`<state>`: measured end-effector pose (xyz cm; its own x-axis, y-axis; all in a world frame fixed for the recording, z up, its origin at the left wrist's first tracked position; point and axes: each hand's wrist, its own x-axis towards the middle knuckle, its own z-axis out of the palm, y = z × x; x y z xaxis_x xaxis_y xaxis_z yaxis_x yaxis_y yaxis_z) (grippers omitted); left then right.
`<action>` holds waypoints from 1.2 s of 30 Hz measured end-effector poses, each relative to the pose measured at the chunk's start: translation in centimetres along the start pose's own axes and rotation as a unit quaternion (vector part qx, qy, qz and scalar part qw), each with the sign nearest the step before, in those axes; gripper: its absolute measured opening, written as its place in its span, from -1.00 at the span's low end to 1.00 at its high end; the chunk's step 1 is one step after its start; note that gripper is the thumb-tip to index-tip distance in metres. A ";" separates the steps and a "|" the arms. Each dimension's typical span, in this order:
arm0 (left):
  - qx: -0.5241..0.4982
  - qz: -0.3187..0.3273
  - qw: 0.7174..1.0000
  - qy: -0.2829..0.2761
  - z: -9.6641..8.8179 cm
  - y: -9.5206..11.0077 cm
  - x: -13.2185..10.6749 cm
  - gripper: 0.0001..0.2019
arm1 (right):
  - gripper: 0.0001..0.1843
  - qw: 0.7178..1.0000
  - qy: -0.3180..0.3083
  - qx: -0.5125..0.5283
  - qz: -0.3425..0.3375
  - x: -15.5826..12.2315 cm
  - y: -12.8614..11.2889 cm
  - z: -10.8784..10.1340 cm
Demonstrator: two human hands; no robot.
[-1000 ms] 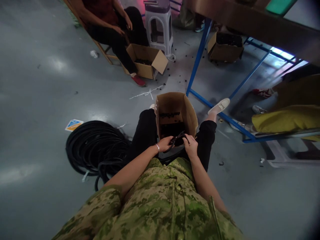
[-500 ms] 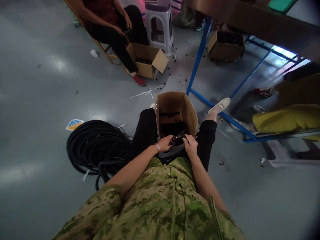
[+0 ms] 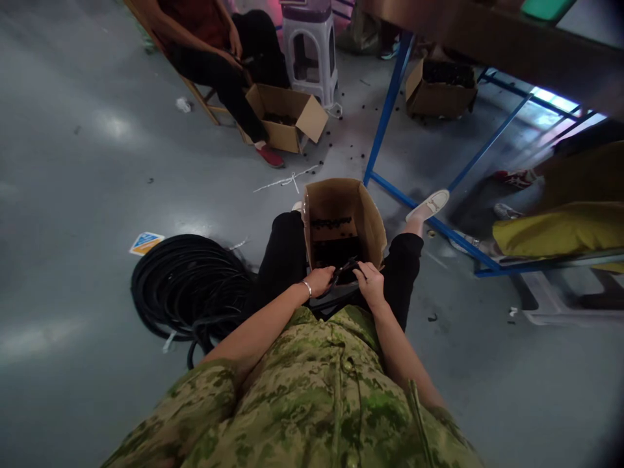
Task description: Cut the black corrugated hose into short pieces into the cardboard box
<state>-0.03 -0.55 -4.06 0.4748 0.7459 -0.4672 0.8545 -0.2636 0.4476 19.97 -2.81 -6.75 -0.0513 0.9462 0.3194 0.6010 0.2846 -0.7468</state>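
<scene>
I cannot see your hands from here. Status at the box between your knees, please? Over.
Left hand shut on dark cutter. Right hand at its tip, grip unclear. Both over open cardboard box between knees. Nothing in the way.

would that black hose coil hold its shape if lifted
Probably not: the hose coil lies in loose, uneven loops with an end trailing, so it would likely sag and unwind. Its many loops suggest real weight.
</scene>
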 end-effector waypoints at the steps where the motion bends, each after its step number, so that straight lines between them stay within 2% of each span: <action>1: 0.009 0.001 1.000 -0.001 -0.1 0.1 -0.1 -0.81 | -0.71 1.000 0.004 -0.002 -0.003 0.0 0.0 0.0; 10: 0.095 0.008 0.995 -0.016 -0.8 0.5 -0.1 -0.77 | -0.70 1.000 0.012 -0.016 -0.005 0.0 -0.1 0.2; 15: 0.100 0.014 0.995 -0.009 -0.8 0.4 0.3 -0.75 | -0.69 0.999 0.025 -0.022 -0.001 0.0 0.1 0.3; 24: 0.036 -0.010 0.999 0.007 -0.2 0.3 0.4 -0.76 | -0.73 1.000 0.014 -0.012 0.003 0.0 0.3 0.3; 31: -0.010 0.023 0.999 0.037 0.6 0.3 0.4 -0.64 | -0.75 0.998 -0.050 0.028 -0.035 -0.3 0.2 0.1; 36: -0.011 0.033 0.999 0.037 0.9 0.2 0.4 -0.63 | -0.75 0.997 -0.059 0.035 -0.038 -0.4 0.3 0.2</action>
<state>0.51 -0.84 -4.88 0.5118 0.7713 -0.3782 0.8168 -0.3005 0.4925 20.01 -3.01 -7.23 -0.1903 0.9318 0.3091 0.5351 0.3625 -0.7631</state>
